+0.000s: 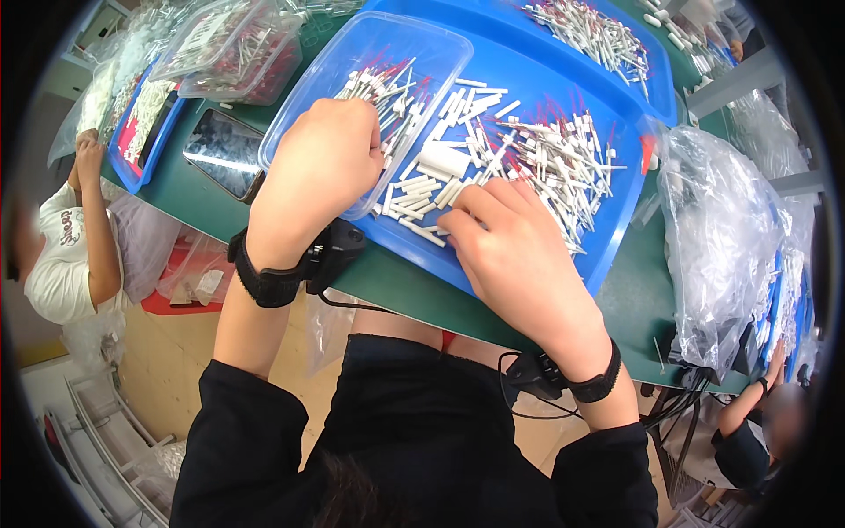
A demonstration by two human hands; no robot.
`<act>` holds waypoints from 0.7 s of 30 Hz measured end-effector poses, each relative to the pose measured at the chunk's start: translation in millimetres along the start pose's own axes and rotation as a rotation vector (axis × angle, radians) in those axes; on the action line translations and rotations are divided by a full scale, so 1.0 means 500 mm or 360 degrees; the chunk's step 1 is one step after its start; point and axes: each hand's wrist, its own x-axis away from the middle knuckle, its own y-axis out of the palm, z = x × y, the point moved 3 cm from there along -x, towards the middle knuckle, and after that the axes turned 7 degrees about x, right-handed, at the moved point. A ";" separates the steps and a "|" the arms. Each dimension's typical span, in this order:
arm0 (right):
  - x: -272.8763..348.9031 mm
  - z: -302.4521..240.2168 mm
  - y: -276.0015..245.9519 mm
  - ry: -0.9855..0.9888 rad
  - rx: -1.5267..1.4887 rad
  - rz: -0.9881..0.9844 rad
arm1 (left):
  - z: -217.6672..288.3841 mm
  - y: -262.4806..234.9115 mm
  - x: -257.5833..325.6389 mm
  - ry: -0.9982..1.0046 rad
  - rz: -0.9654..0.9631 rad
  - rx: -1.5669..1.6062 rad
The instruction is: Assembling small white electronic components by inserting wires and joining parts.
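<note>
My left hand (pixel 326 158) is over the clear plastic box (pixel 304 106), its fingers curled in and mostly hidden from above. Whatever they hold does not show. Inside the box lies a heap of thin white parts with red wire ends (pixel 398 92). My right hand (pixel 510 242) reaches over the blue tray (pixel 603 251), fingers bent and closed at the tips beside short white tubes (pixel 414 204). What is between those fingertips is too small to make out. A wider white roll (pixel 443 160) and a pile of red-wired white parts (pixel 563 163) lie farther in the tray.
A phone (pixel 224 154) lies left of the box, near stacked clear containers (pixel 238 53). Another blue tray with white parts (pixel 598 40) stands beyond. Clear plastic bags (pixel 717 220) crowd the right side. Other people work at left (pixel 75 238) and right (pixel 748 431).
</note>
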 end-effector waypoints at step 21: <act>0.013 0.073 -0.065 0.0534 -0.0896 0.0523 | 0.061 -0.097 0.061 0.0216 0.0810 0.0287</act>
